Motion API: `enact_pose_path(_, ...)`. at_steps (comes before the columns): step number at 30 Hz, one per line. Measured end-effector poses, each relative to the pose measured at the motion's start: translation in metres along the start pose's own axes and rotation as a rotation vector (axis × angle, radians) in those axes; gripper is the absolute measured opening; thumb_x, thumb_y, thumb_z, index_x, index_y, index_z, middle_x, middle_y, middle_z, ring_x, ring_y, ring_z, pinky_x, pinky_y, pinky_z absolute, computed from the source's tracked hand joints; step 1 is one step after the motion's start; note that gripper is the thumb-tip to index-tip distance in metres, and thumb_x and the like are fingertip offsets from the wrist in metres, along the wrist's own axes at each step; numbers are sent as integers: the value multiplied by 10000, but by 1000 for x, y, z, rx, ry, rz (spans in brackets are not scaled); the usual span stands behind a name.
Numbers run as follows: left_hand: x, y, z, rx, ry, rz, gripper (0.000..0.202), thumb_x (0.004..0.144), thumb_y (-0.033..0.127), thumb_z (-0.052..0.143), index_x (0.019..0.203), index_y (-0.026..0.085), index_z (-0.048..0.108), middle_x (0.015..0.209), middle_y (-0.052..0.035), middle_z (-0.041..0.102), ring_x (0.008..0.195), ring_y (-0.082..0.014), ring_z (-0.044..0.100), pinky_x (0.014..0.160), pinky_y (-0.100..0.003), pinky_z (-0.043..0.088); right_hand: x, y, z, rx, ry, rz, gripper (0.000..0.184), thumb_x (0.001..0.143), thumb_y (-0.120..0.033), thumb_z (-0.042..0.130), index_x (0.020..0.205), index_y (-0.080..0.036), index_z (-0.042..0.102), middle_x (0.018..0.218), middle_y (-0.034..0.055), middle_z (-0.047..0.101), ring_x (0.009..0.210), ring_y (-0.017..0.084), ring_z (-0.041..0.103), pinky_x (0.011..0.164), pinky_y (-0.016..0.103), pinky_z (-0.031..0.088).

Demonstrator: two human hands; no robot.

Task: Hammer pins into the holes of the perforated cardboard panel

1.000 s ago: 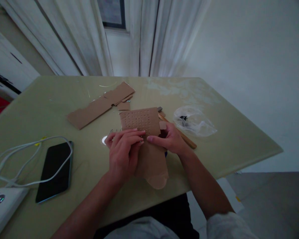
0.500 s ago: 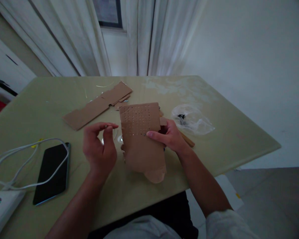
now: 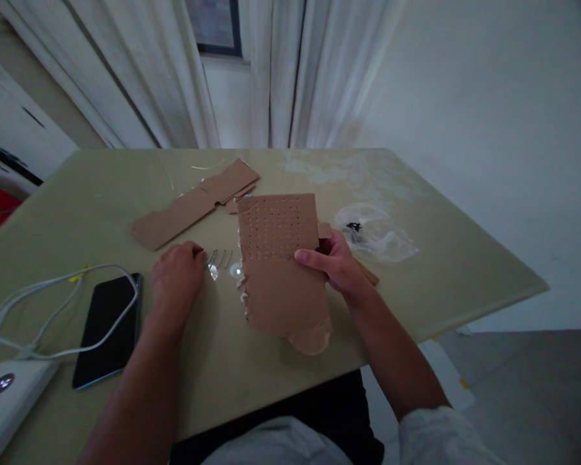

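A brown cardboard piece [image 3: 283,284] with rows of small punched holes in its upper half is tilted up over the table. My right hand [image 3: 336,261] grips its right edge, thumb on the front face and fingers behind. My left hand [image 3: 179,278] is down at the table with fingertips pinched together; whatever they hold, if anything, is hidden. Just right of those fingertips, several thin metal nails [image 3: 221,259] lie side by side, beside a small clear round disc [image 3: 235,270].
Cardboard strips [image 3: 193,210] lie behind the hands. A clear plastic bag [image 3: 375,232] with small black pieces sits at right, near a brown stick [image 3: 369,274]. At left are a phone [image 3: 107,329], a white cable [image 3: 53,278] and a white box [image 3: 17,400].
My left hand has moved away from the cardboard, left and down to the table beside the nails, which now show. My right hand still holds the cardboard, turned slightly.
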State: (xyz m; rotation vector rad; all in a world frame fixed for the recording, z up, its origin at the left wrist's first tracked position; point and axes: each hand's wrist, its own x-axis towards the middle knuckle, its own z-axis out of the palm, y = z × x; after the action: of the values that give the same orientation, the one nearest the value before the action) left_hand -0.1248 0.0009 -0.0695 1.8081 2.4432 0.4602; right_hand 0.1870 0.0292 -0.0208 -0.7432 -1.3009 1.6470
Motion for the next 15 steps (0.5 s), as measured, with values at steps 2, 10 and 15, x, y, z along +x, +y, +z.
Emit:
enact_pose_path(2, 0, -2, 5, -22, 66, 52, 263, 997, 295, 541, 931, 188, 772, 911, -152, 765, 821, -320, 699, 746, -449, 497, 0, 0, 0, 15, -3, -5, 449, 757, -408, 1002, 1113, -234, 792, 1137, 56, 860, 956, 222, 822, 883, 372, 694)
enact_pose_path(10, -2, 8, -3, -33, -41, 1, 291, 1032, 311, 546, 1026, 169, 800, 1014, -170, 785, 949, -360, 736, 806, -465, 525, 1, 1, 0, 20, 9, -5, 431, 762, -415, 1003, 1103, -233, 811, 1093, 41, 865, 928, 210, 826, 861, 346, 690)
enact_pose_path(15, 0, 16, -9, 30, -123, -60, 328, 1041, 312, 533, 1115, 158, 812, 1153, -207, 793, 1048, -369, 743, 895, -483, 559, 1, 1, -1, -12, 5, -21, 460, 774, -457, 988, 1131, -232, 806, 1123, 63, 864, 966, 230, 831, 904, 399, 701)
